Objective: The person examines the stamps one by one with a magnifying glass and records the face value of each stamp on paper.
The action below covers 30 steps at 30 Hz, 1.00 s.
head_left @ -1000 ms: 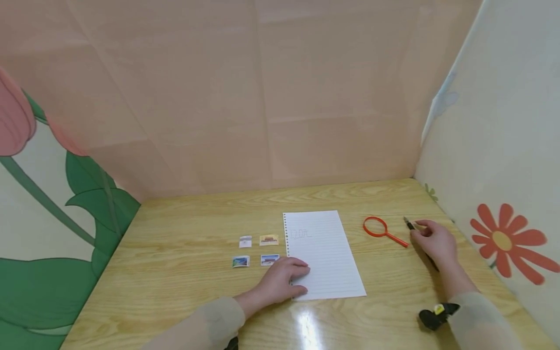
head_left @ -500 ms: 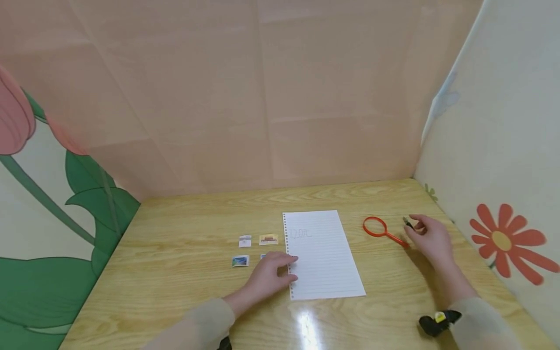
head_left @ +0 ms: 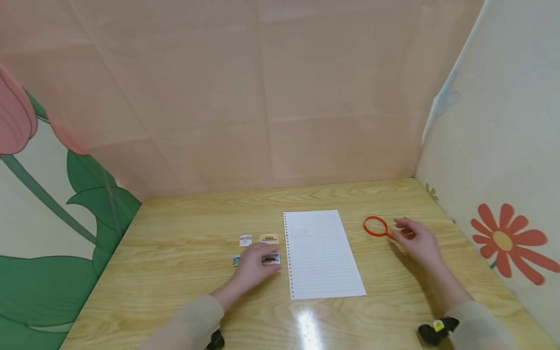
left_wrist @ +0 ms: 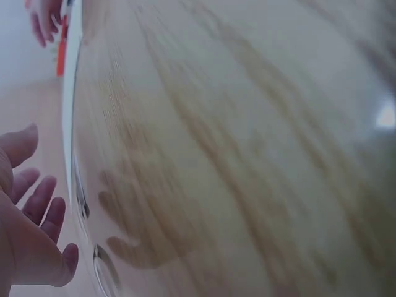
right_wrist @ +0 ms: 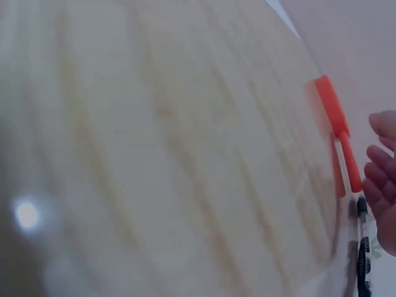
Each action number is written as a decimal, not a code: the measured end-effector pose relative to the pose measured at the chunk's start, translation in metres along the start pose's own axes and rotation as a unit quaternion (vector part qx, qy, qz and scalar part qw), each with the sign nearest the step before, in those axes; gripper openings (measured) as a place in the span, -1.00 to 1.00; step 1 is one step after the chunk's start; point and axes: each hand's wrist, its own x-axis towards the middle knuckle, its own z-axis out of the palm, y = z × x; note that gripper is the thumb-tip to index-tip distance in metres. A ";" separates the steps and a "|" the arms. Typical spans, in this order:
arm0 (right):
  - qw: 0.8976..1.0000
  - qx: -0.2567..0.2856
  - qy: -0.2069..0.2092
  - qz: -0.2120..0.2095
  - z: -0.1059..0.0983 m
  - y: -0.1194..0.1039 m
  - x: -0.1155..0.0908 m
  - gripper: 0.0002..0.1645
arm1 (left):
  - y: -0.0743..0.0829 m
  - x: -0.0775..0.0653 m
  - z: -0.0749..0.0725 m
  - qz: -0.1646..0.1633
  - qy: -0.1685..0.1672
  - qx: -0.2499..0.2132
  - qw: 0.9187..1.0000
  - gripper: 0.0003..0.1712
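Note:
My left hand hovers over the small stamp-like pictures, fingers apart and holding nothing. It partly covers the lower-left stamp, while the lower-right stamp shows between thumb and fingers. Behind them lie a pale stamp and a yellowish stamp. On the right, my right hand is over the handle of a red magnifying glass, its fingers loosely bent. In the right wrist view, the red handle lies just beside those fingers, and a black pen rests on the table near them.
A lined sheet with punched holes and faint handwriting near its top lies mid-table. The wooden table meets a pinkish backdrop behind and a flower-painted wall on the right.
My left hand has moved left off the sheet to above the stamps. My right hand has let go of the pen and shifted left to the magnifying glass handle.

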 end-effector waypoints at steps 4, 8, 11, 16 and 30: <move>1.000 -0.021 -0.017 0.009 0.002 -0.001 -0.004 -0.54 | -0.006 -0.001 -0.003 -0.010 -0.003 0.009 1.000 -0.44; 0.999 -0.033 -0.020 0.008 0.006 0.002 -0.006 -0.55 | -0.008 -0.002 -0.005 -0.018 -0.004 0.017 1.000 -0.43; 0.999 -0.039 -0.018 -0.004 0.009 0.007 -0.006 -0.58 | -0.010 -0.003 -0.005 -0.027 -0.003 0.020 0.999 -0.44; 0.999 -0.046 -0.020 -0.019 0.010 0.010 -0.004 -0.62 | -0.012 -0.003 -0.006 -0.021 0.002 0.031 0.999 -0.46; 0.998 -0.066 -0.016 -0.018 0.013 0.007 -0.004 -0.66 | -0.017 0.001 -0.009 -0.047 -0.002 0.049 0.998 -0.45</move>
